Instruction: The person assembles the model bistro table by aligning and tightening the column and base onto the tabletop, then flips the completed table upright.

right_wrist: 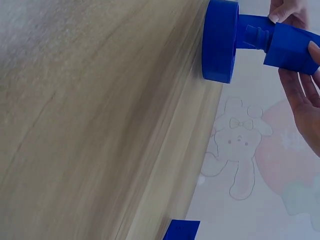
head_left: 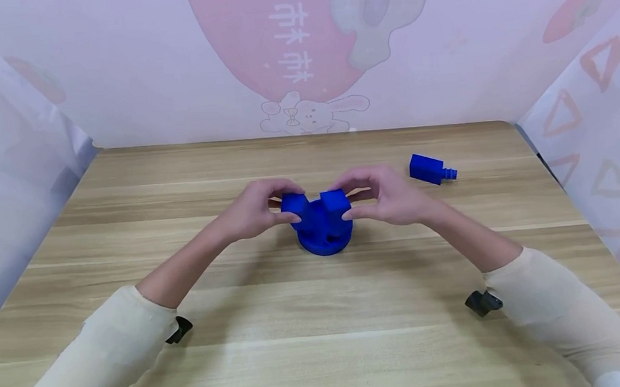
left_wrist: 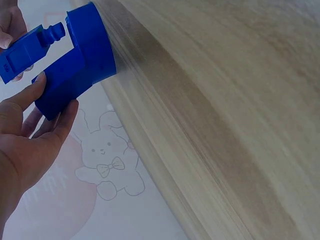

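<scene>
A round blue base [head_left: 327, 243] stands on the wooden table in front of the person. My left hand [head_left: 254, 212] pinches a rectangular blue block [left_wrist: 60, 85] between thumb and fingers; this block slants up out of the base and appears joined to it. Between the thumb and fingers of my right hand [head_left: 391, 197] is another blue block [right_wrist: 292, 48] with a ridged peg [right_wrist: 256, 37] on its end. That peg points down toward the base, with a gap between them in the left wrist view. The holes in the base are mostly hidden in shadow.
A third blue block [head_left: 427, 169] with a ridged peg lies on its side on the table [head_left: 321, 348], back right. A pale printed panel [head_left: 144, 67] rises behind the table, with others at both sides.
</scene>
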`<state>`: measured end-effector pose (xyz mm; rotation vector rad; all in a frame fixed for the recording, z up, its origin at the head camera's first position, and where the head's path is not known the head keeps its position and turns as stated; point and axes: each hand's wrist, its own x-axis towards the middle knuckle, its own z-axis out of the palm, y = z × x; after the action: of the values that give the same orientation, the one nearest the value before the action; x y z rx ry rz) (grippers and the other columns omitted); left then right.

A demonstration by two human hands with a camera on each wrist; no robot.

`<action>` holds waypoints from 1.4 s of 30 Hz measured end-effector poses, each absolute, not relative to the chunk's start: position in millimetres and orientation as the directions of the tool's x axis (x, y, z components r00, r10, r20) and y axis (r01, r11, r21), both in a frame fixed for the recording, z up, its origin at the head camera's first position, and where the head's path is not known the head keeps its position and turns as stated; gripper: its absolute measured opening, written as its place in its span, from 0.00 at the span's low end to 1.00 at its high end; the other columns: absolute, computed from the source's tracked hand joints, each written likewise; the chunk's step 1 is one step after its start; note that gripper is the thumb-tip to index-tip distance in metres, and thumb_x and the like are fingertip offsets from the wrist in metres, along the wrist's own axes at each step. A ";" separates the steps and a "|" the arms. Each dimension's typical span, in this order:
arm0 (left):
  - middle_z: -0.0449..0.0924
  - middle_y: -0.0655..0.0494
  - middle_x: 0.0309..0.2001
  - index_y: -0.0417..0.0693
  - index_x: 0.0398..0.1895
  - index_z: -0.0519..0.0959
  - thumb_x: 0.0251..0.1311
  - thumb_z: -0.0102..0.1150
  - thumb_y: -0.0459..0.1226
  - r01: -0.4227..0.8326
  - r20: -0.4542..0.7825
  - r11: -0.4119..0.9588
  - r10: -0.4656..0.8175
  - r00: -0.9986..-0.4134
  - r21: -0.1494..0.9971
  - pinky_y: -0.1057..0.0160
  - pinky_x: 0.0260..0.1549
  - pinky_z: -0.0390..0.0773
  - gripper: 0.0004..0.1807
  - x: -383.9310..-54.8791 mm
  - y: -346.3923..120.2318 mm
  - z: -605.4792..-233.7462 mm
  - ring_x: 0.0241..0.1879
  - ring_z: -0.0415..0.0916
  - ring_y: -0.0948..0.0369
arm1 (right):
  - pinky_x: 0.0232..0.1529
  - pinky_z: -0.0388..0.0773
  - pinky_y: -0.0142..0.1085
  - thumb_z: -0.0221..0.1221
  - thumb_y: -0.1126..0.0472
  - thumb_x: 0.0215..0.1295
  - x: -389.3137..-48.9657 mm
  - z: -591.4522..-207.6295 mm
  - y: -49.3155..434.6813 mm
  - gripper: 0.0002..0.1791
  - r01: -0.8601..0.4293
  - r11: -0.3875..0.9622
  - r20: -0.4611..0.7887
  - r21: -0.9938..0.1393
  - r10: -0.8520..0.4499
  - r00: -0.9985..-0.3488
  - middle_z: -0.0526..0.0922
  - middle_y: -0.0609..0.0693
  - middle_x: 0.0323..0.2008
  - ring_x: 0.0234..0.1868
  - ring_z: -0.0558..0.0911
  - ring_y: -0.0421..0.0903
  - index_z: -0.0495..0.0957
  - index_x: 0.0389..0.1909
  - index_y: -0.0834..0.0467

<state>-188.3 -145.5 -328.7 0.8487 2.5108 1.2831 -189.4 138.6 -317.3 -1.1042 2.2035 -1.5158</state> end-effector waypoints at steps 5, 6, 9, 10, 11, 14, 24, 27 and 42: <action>0.83 0.39 0.53 0.29 0.58 0.79 0.56 0.76 0.27 0.372 0.054 0.475 0.558 -0.828 0.797 0.46 0.56 0.81 0.26 -187.7 -144.6 -329.2 0.52 0.82 0.46 | 0.57 0.82 0.47 0.70 0.76 0.60 -188.8 -320.4 132.3 0.22 -0.445 0.208 0.168 -0.871 -0.725 -0.668 0.85 0.61 0.54 0.55 0.85 0.55 0.80 0.56 0.69; 0.83 0.40 0.52 0.30 0.57 0.79 0.56 0.76 0.27 0.367 0.051 0.477 0.554 -0.831 0.799 0.46 0.56 0.81 0.26 -187.6 -144.4 -329.4 0.52 0.82 0.47 | 0.57 0.82 0.47 0.70 0.76 0.60 -188.5 -320.9 131.5 0.22 -0.448 0.215 0.162 -0.868 -0.730 -0.664 0.85 0.61 0.54 0.55 0.85 0.55 0.80 0.56 0.69; 0.83 0.41 0.50 0.31 0.55 0.80 0.57 0.75 0.28 0.372 0.055 0.478 0.555 -0.830 0.796 0.47 0.57 0.81 0.22 -188.1 -144.5 -330.5 0.51 0.82 0.48 | 0.58 0.82 0.46 0.70 0.76 0.60 -188.3 -323.2 128.7 0.22 -0.471 0.225 0.155 -0.853 -0.752 -0.641 0.84 0.60 0.54 0.56 0.84 0.54 0.80 0.56 0.69; 0.83 0.41 0.50 0.31 0.54 0.81 0.57 0.75 0.27 0.371 0.055 0.476 0.554 -0.830 0.797 0.47 0.56 0.81 0.22 -188.2 -144.4 -330.3 0.51 0.82 0.48 | 0.58 0.82 0.46 0.70 0.76 0.60 -188.3 -323.8 127.7 0.22 -0.479 0.229 0.153 -0.847 -0.759 -0.633 0.84 0.60 0.55 0.56 0.84 0.54 0.80 0.56 0.69; 0.84 0.41 0.50 0.31 0.54 0.81 0.57 0.75 0.27 0.371 0.057 0.472 0.555 -0.830 0.800 0.47 0.56 0.82 0.21 -188.5 -144.4 -330.3 0.51 0.82 0.48 | 0.59 0.81 0.47 0.70 0.76 0.60 -188.5 -324.8 126.7 0.22 -0.485 0.228 0.151 -0.845 -0.767 -0.623 0.84 0.60 0.55 0.56 0.84 0.55 0.80 0.56 0.69; 0.83 0.40 0.50 0.30 0.54 0.81 0.57 0.74 0.26 0.370 0.056 0.463 0.563 -0.825 0.805 0.48 0.55 0.82 0.21 -189.5 -144.3 -329.6 0.51 0.83 0.47 | 0.60 0.80 0.49 0.70 0.74 0.61 -188.4 -326.9 124.0 0.22 -0.501 0.229 0.139 -0.835 -0.793 -0.594 0.83 0.59 0.55 0.58 0.83 0.55 0.80 0.57 0.68; 0.83 0.40 0.51 0.31 0.54 0.80 0.57 0.74 0.26 0.371 0.046 0.467 0.572 -0.819 0.802 0.50 0.53 0.83 0.21 -190.7 -144.0 -327.1 0.51 0.82 0.47 | 0.61 0.79 0.50 0.72 0.73 0.60 -193.8 -320.3 122.8 0.23 -0.509 0.248 0.079 -0.824 -0.840 -0.537 0.82 0.60 0.56 0.59 0.83 0.57 0.79 0.56 0.68; 0.83 0.40 0.51 0.31 0.54 0.81 0.57 0.74 0.26 0.374 0.050 0.465 0.573 -0.818 0.803 0.50 0.53 0.84 0.22 -192.5 -144.2 -328.0 0.51 0.82 0.47 | 0.60 0.80 0.50 0.73 0.71 0.60 -196.1 -317.1 122.1 0.23 -0.520 0.279 0.063 -0.807 -0.835 -0.547 0.84 0.60 0.54 0.56 0.84 0.56 0.79 0.56 0.68; 0.83 0.39 0.51 0.30 0.54 0.80 0.56 0.75 0.26 0.372 0.036 0.476 0.576 -0.816 0.797 0.49 0.54 0.83 0.22 -194.0 -144.1 -329.3 0.52 0.83 0.46 | 0.49 0.81 0.47 0.66 0.61 0.68 -205.8 -325.5 125.0 0.30 -0.554 0.269 -0.005 -0.788 -0.903 -0.430 0.76 0.58 0.69 0.57 0.76 0.54 0.74 0.70 0.61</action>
<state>-194.0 -144.1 -329.3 0.8146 2.4877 1.2545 -205.8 125.0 -325.5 -1.3128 2.0864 -1.0131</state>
